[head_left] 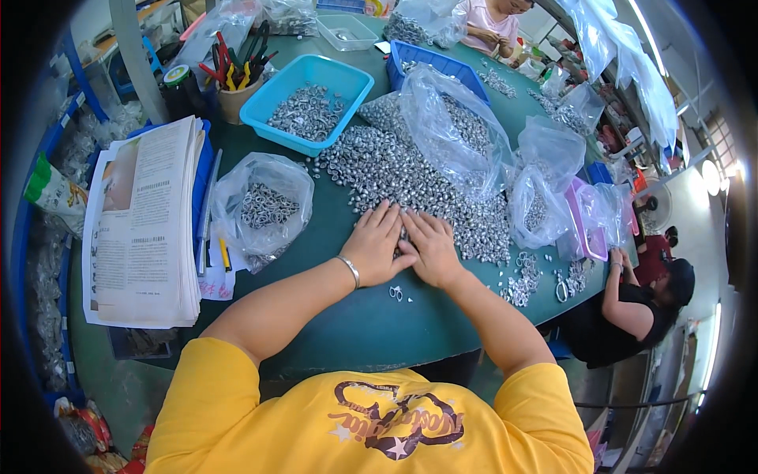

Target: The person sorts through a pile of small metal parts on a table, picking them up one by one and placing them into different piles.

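Observation:
A wide heap of small silver metal pieces spreads over the green tabletop. At its near edge my left hand and my right hand lie side by side, fingers stretched out toward the pieces and fingertips touching them. The thumbs come close together. Whether any piece lies beneath the palms is hidden. A few loose rings rest just below my hands. Beyond the left hand, an open clear bag holds silver rings. More loose rings are scattered right of my right hand.
Behind the heap stand a turquoise basin of metal parts and a blue tray under a clear bag. A newspaper stack and a cup of pliers are left. Two people sit far and right.

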The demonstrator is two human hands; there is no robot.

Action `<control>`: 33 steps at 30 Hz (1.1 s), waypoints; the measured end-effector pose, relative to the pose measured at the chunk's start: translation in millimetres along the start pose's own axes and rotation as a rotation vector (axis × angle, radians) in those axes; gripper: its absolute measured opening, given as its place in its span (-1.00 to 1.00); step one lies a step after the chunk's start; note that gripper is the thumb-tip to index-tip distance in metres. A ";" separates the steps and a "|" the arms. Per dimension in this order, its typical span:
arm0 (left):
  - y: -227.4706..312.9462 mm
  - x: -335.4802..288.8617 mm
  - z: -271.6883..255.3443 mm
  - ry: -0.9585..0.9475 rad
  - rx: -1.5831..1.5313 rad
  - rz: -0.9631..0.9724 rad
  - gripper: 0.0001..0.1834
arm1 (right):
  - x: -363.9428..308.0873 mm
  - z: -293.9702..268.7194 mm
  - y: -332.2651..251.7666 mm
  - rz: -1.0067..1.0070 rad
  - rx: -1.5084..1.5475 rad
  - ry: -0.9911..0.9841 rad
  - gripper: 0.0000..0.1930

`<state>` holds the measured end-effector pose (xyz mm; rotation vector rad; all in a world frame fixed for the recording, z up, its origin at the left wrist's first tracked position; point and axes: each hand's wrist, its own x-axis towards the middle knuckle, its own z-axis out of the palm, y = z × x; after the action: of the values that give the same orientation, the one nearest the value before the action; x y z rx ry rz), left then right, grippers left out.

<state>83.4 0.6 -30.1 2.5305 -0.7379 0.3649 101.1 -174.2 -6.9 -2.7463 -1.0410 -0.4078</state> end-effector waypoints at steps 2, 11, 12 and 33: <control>17.8 -6.5 -4.0 -0.116 -0.054 0.034 -0.12 | -24.4 -8.7 -4.0 0.012 0.035 -0.047 -0.47; 63.3 -48.6 -8.4 -0.275 -0.021 0.184 -0.15 | -102.4 -37.5 -28.1 0.159 0.039 -0.229 -0.36; 63.0 -50.2 -10.1 -0.292 0.004 0.156 -0.14 | -104.0 -34.9 -36.9 0.181 0.057 -0.213 -0.35; 124.9 -64.6 -10.2 -0.355 0.124 -0.325 -0.12 | -106.0 -45.9 -7.8 -0.067 0.471 -0.115 -0.47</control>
<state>-40.8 -58.8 0.4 2.8090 -0.4207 -0.1584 11.1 -246.1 3.8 -2.3395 -1.0932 -0.0047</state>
